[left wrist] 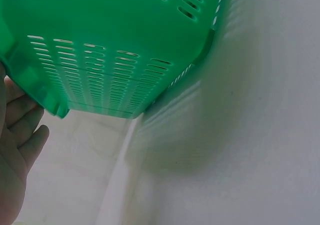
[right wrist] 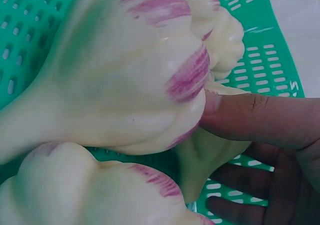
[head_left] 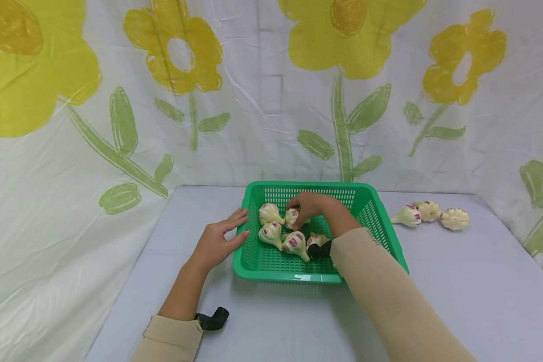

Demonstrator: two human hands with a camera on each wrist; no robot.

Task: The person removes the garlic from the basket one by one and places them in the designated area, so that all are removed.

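A green plastic basket [head_left: 289, 277] sits on the table with several white garlic bulbs streaked with purple inside. Reaching in from the right, my right hand [head_left: 314, 205] grips a garlic bulb [head_left: 291, 218] near the back, thumb on one side and fingers on the other. In the right wrist view, that bulb [right wrist: 210, 152] shows between thumb and fingers, partly hidden behind a larger-looking bulb [right wrist: 125, 80]. My left hand [head_left: 219, 241] rests against the basket's left rim with its fingers extended; in the left wrist view, fingertips [left wrist: 35, 140] show beside the basket wall [left wrist: 100, 80].
On the table right of the basket lie three more garlic bulbs [head_left: 454, 219]. A white curtain [head_left: 253, 125] with yellow flowers hangs behind the white tabletop [head_left: 457, 291]. Black wrist devices [head_left: 213, 319] are worn under both beige sleeves.
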